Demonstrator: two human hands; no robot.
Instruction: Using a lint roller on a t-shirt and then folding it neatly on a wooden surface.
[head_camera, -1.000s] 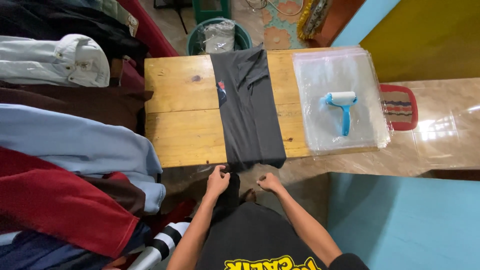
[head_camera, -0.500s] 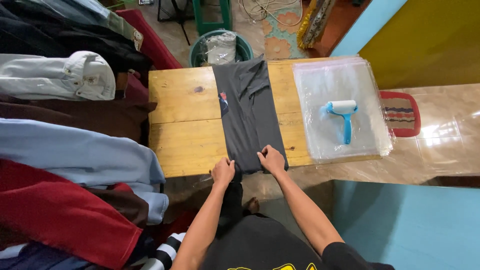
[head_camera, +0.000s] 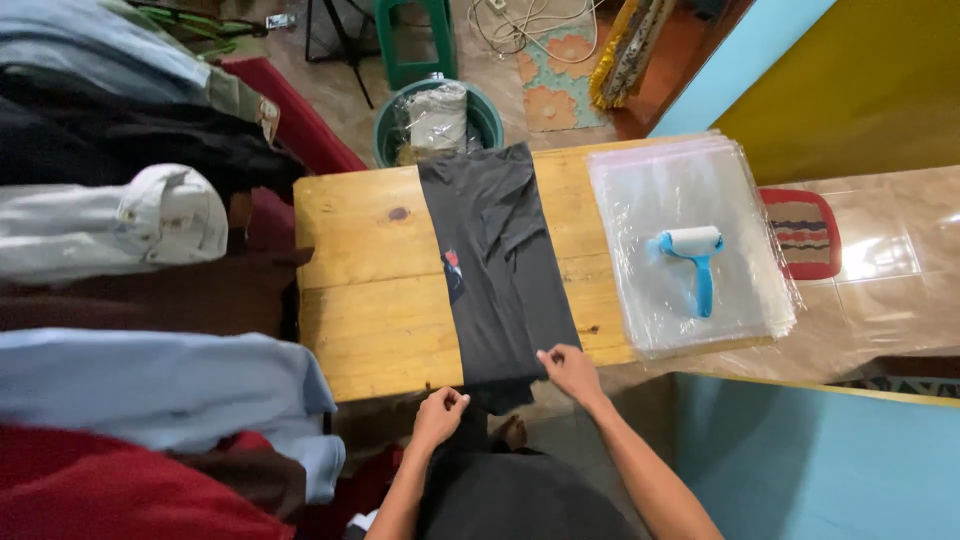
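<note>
Dark grey T-shirt (head_camera: 497, 265), folded into a lengthwise strip, is pinched at its near hem by the right hand (head_camera: 570, 370) and the left hand (head_camera: 440, 412); lifting that hem away from the fingers, toward the collar, is judged the next requirement.

The lower hem of the dark folded shirt (head_camera: 500, 270) is hidden where it drops over the near edge of the wooden table (head_camera: 370, 290). The left hand (head_camera: 440, 415) is seen below that edge with its fingers curled under, so what they grip cannot be told. Both forearms are cut off by the bottom edge. The small print on the shirt is too small to be made out. The heap of clothes (head_camera: 130, 300) is cut off at the left edge, and the contents of the green bucket (head_camera: 430, 115) are blurred by plastic
</note>
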